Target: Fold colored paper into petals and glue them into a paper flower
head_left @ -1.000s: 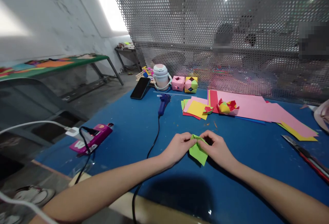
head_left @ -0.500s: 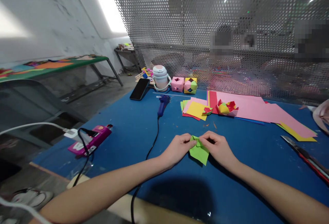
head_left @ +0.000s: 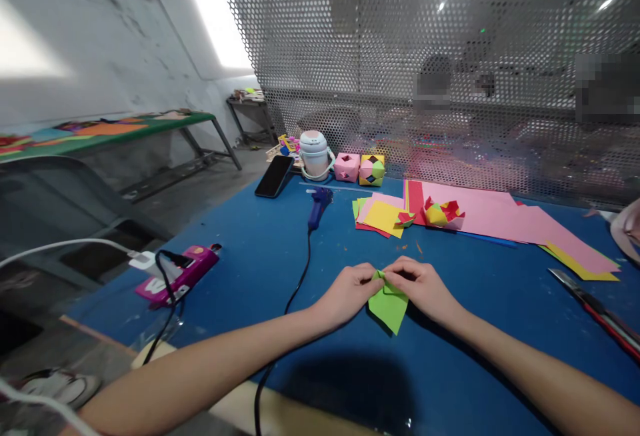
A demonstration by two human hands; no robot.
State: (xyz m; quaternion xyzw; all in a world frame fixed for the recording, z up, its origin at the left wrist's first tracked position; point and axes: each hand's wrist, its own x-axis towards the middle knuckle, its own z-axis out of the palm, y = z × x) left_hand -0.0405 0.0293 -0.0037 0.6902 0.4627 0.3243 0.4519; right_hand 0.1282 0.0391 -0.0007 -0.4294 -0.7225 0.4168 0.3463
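Observation:
A folded green paper (head_left: 389,306) rests on the blue table (head_left: 250,269), its point toward me. My left hand (head_left: 349,292) pinches its upper left corner. My right hand (head_left: 423,289) pinches the top edge beside it, fingers curled over the fold. Both hands meet at the top of the paper.
Behind lie a stack of coloured squares (head_left: 380,216), a half-made paper piece (head_left: 443,211), pink sheets (head_left: 490,213) and two paper cubes (head_left: 360,167). A glue gun (head_left: 318,204) with its cord, a phone (head_left: 274,176), a white cup (head_left: 314,151), a magenta box (head_left: 177,276) and a knife (head_left: 597,313) stand around.
My fingers have worked the top fold closer together, and the paper's lower point has shifted slightly. Both hands have kept their place.

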